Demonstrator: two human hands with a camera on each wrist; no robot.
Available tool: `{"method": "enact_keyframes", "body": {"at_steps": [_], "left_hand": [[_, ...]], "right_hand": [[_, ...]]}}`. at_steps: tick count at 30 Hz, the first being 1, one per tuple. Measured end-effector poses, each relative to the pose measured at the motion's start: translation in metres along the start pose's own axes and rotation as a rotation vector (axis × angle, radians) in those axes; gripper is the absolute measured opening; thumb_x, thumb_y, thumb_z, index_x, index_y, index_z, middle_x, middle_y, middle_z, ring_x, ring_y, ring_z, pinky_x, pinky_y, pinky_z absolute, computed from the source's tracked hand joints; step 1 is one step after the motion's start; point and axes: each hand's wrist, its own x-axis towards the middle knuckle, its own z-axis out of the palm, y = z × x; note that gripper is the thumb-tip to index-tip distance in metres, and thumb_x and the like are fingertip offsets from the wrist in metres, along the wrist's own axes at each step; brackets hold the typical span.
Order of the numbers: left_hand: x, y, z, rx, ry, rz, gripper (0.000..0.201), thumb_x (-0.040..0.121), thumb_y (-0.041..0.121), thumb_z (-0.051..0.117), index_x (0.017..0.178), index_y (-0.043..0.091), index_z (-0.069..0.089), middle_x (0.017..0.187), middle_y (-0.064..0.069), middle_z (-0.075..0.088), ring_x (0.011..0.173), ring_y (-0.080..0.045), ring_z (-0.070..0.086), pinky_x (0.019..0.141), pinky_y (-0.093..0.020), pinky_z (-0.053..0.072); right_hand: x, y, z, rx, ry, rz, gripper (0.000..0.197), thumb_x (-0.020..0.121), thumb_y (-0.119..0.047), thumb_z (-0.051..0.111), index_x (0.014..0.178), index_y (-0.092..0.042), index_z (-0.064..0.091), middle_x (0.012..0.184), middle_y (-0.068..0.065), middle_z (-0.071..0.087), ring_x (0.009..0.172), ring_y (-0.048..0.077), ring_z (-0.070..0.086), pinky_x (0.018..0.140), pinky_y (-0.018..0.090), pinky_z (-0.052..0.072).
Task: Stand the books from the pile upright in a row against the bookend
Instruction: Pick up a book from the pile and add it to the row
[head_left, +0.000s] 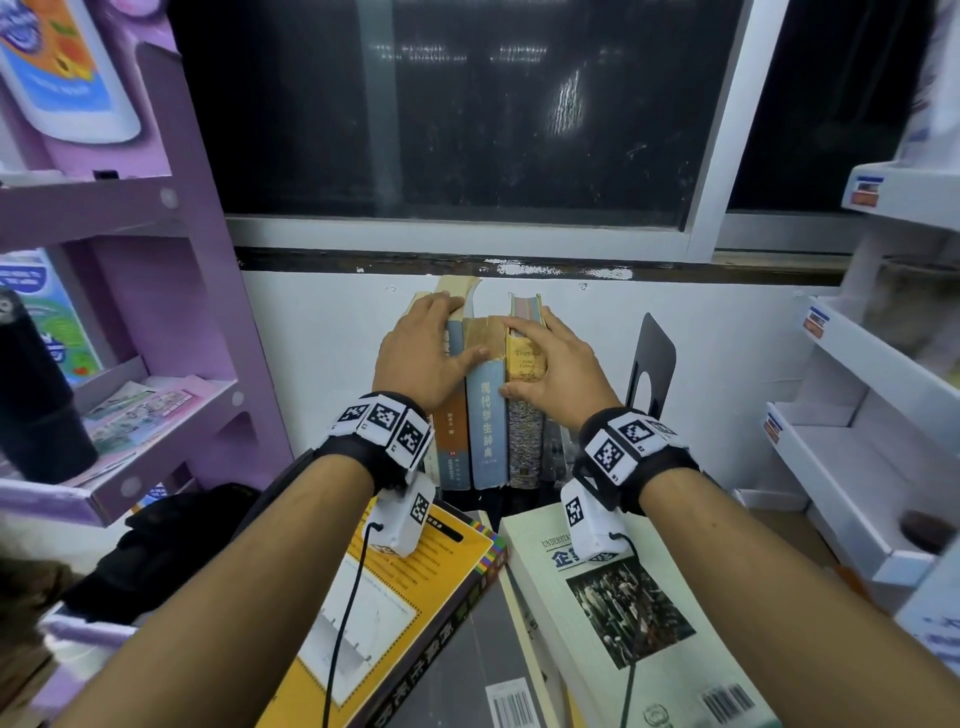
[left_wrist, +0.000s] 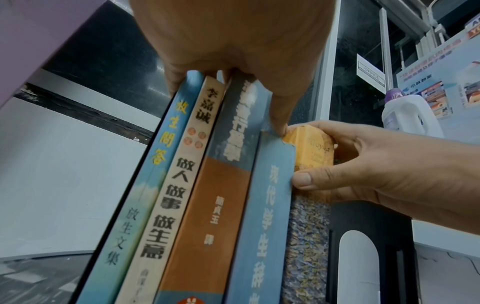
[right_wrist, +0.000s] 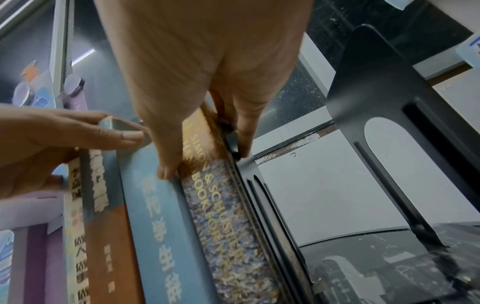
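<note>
Several books stand upright in a row against the white wall. My left hand (head_left: 441, 332) curls over the tops of the left ones, its thumb on the blue book (head_left: 487, 431) beside the orange-spined book (left_wrist: 207, 216). My right hand (head_left: 524, 358) pinches the yellow top of the mottled book (head_left: 524, 441) at the row's right end, thumb on its left edge, fingers on its right side. The black bookend (head_left: 652, 364) stands upright a short gap to the right. In the right wrist view a black plate (right_wrist: 249, 170) lies against the mottled book (right_wrist: 226, 216).
The pile lies flat under my forearms: a yellow book (head_left: 405, 597), a pale green book (head_left: 623, 613) and a grey one (head_left: 467, 665). A purple shelf unit (head_left: 171, 312) stands to the left, white shelves (head_left: 852, 441) to the right, and a dark window (head_left: 467, 114) above.
</note>
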Motion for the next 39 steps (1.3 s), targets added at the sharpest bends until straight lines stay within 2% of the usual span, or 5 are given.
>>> {"method": "enact_keyframes", "body": {"at_steps": [10, 23, 32, 36, 39], "left_hand": [[-0.019, -0.006, -0.023, -0.023, -0.071, 0.042, 0.056, 0.086, 0.038, 0.064, 0.135, 0.02, 0.045, 0.142, -0.002, 0.045, 0.128, -0.025, 0.043, 0.107, -0.042, 0.037], [-0.067, -0.01, -0.057, 0.004, -0.176, -0.02, 0.061, 0.088, 0.039, 0.062, 0.142, 0.021, 0.037, 0.15, -0.002, 0.036, 0.136, -0.023, 0.034, 0.111, -0.039, 0.029], [-0.102, -0.024, -0.065, -0.018, -0.55, -0.343, 0.073, 0.09, 0.04, 0.059, 0.148, 0.014, 0.024, 0.151, -0.013, 0.033, 0.126, -0.028, 0.046, 0.105, -0.04, 0.039], [-0.118, -0.033, -0.064, -0.083, -0.724, -0.429, 0.053, 0.091, 0.035, 0.06, 0.136, 0.021, 0.035, 0.146, 0.005, 0.038, 0.123, -0.018, 0.045, 0.107, -0.031, 0.033], [-0.126, -0.04, -0.062, -0.039, -0.836, -0.529, 0.066, 0.09, 0.04, 0.061, 0.144, 0.015, 0.031, 0.148, -0.006, 0.039, 0.132, -0.024, 0.04, 0.111, -0.038, 0.032]], "right_hand": [[-0.021, -0.007, -0.015, -0.011, -0.12, 0.001, 0.082, 0.079, -0.03, 0.076, 0.147, -0.04, 0.031, 0.161, 0.002, 0.018, 0.144, 0.017, 0.027, 0.106, 0.02, 0.022], [-0.073, -0.043, -0.016, -0.009, -0.097, 0.021, 0.075, 0.086, -0.031, 0.071, 0.148, -0.019, 0.031, 0.15, 0.006, 0.04, 0.136, 0.024, 0.039, 0.111, 0.038, 0.034], [-0.095, -0.069, 0.003, -0.078, -0.454, 0.177, 0.08, 0.088, -0.051, 0.061, 0.15, -0.013, 0.028, 0.15, 0.01, 0.041, 0.133, 0.025, 0.044, 0.104, 0.034, 0.037], [-0.104, -0.072, 0.017, -0.117, -0.566, 0.181, 0.08, 0.087, -0.055, 0.059, 0.149, -0.015, 0.03, 0.149, 0.006, 0.042, 0.133, 0.024, 0.043, 0.105, 0.034, 0.036], [-0.108, -0.07, 0.03, -0.159, -0.652, 0.205, 0.09, 0.083, -0.063, 0.058, 0.151, -0.015, 0.026, 0.152, 0.006, 0.038, 0.137, 0.024, 0.039, 0.108, 0.036, 0.034]]}}
